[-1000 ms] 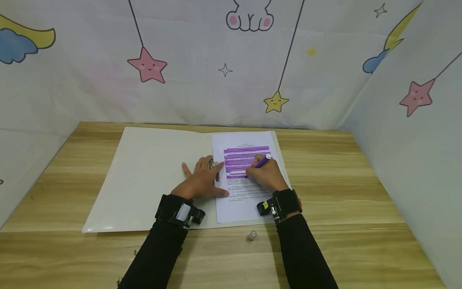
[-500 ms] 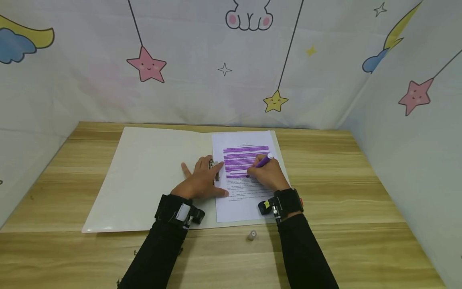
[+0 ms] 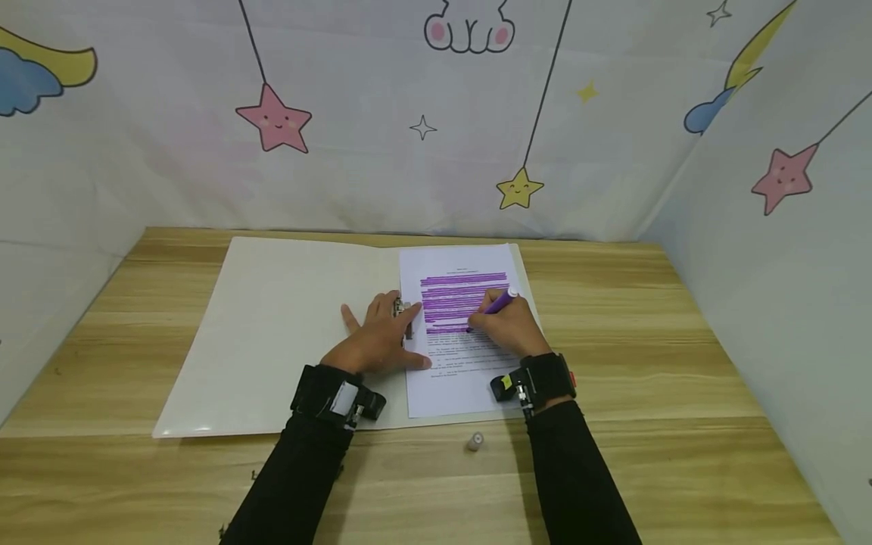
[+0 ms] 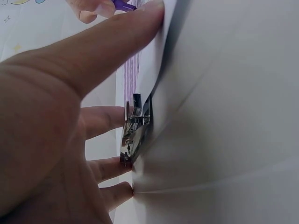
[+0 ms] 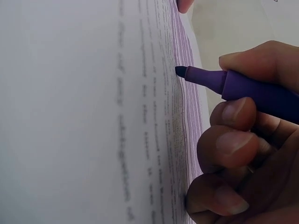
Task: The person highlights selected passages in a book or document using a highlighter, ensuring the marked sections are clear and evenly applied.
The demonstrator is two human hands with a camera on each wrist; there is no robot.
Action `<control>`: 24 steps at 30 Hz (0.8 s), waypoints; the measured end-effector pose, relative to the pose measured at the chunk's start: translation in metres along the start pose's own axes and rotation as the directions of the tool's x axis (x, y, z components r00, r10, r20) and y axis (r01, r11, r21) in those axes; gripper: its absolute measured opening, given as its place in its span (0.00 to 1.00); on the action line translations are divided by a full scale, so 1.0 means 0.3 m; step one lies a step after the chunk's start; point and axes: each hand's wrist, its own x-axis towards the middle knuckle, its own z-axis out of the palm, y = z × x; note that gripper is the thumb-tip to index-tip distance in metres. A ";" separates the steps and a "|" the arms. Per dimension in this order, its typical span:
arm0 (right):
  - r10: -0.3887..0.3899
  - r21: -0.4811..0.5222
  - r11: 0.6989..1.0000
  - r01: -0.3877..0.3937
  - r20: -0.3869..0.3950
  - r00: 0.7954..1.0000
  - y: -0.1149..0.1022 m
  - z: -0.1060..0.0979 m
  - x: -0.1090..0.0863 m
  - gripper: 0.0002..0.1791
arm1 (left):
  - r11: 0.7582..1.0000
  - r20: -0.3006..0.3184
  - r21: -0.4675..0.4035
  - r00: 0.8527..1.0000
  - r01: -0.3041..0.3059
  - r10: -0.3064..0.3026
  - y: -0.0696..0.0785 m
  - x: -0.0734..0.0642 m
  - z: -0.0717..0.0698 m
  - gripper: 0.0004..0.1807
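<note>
The head view is looking forward and down from well above, taking in the desk [image 3: 647, 341], wall [image 3: 341, 189], left hand [image 3: 375, 344] and right hand [image 3: 509, 327] all at once! Down low, the left wrist view is peering sideways across the folder [image 3: 272, 318] from behind the thumb [image 4: 107, 46], clip [image 4: 128, 140] sitting close. The right wrist view is hugging the paper [image 3: 456, 393], also turned sideways, facing the pen [image 5: 261, 95] close up. Both wrist views are sharing that pen and the purple lines [image 3: 450, 304].

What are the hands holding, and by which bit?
The right hand grips the purple marker by its barrel, towards the tip. The left hand lies spread, gripping nothing.
</note>
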 end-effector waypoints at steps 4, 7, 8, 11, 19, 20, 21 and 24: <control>-0.004 0.010 1.000 0.004 -0.005 1.000 0.004 -0.002 0.001 0.14 | 1.000 -0.001 -0.002 1.000 -0.004 0.004 0.000 -0.001 0.000 0.53; -0.006 0.007 1.000 0.006 -0.011 1.000 0.005 -0.003 0.002 0.14 | 1.000 0.000 -0.010 1.000 -0.007 0.007 -0.001 0.000 -0.001 0.53; -0.006 0.008 1.000 0.006 -0.011 1.000 0.005 -0.004 0.002 0.14 | 1.000 0.002 -0.012 1.000 -0.006 0.006 -0.002 -0.001 -0.001 0.53; -0.001 0.014 1.000 0.001 0.000 1.000 0.005 -0.006 0.002 0.14 | 1.000 0.005 -0.015 1.000 -0.003 0.003 -0.005 -0.001 -0.001 0.53; 0.006 0.008 1.000 -0.007 0.001 1.000 0.009 -0.012 0.004 0.13 | 1.000 -0.003 -0.011 1.000 -0.010 0.010 -0.004 -0.001 -0.002 0.53; 0.008 0.008 1.000 -0.008 0.003 1.000 0.010 -0.014 0.004 0.13 | 1.000 -0.003 -0.011 1.000 -0.011 0.011 -0.003 -0.001 -0.002 0.53; 0.008 0.007 1.000 -0.008 0.003 1.000 0.010 -0.015 0.004 0.13 | 1.000 -0.004 -0.011 1.000 -0.011 0.011 -0.003 -0.001 -0.002 0.53; 0.009 0.005 1.000 -0.009 0.009 1.000 0.008 -0.017 0.004 0.13 | 1.000 -0.006 -0.007 1.000 -0.013 0.013 -0.003 0.000 -0.001 0.53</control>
